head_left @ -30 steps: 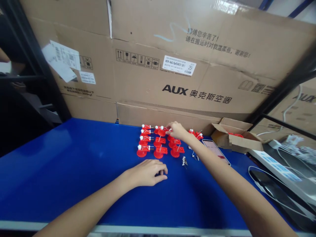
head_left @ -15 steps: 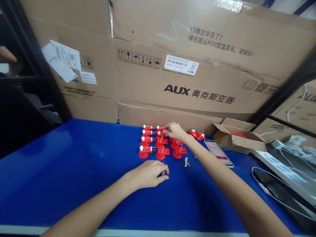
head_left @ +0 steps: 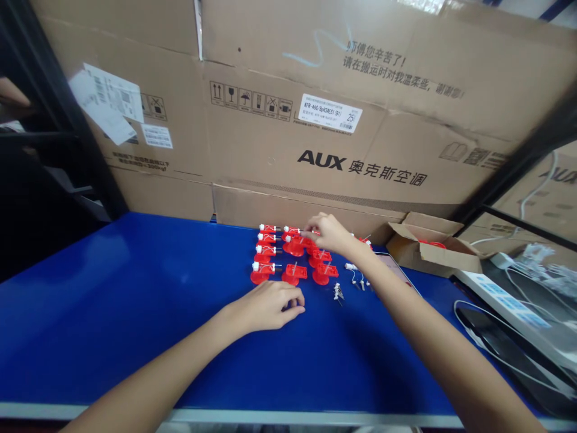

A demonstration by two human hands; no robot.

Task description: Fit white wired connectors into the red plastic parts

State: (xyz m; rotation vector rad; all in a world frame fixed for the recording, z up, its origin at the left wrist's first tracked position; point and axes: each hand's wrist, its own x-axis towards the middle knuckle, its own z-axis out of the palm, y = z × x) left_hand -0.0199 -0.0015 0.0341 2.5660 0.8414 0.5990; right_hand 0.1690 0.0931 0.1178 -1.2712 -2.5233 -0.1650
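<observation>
Several small red plastic parts with white ends stand in rows on the blue table. My right hand reaches over the far right of the rows, its fingers pinched at a red part there. My left hand rests on the table just in front of the rows, fingers curled together; what is in them, if anything, is hidden. A few small white and metal pieces lie to the right of the rows.
Large cardboard boxes form a wall behind the table. A small open carton sits at the right, with a phone partly under my forearm. A white power strip and cables lie at the far right. A person's hand shows at the far left.
My right hand has shifted slightly along the back row of red parts. My left hand has curled a little tighter and stayed in place.
</observation>
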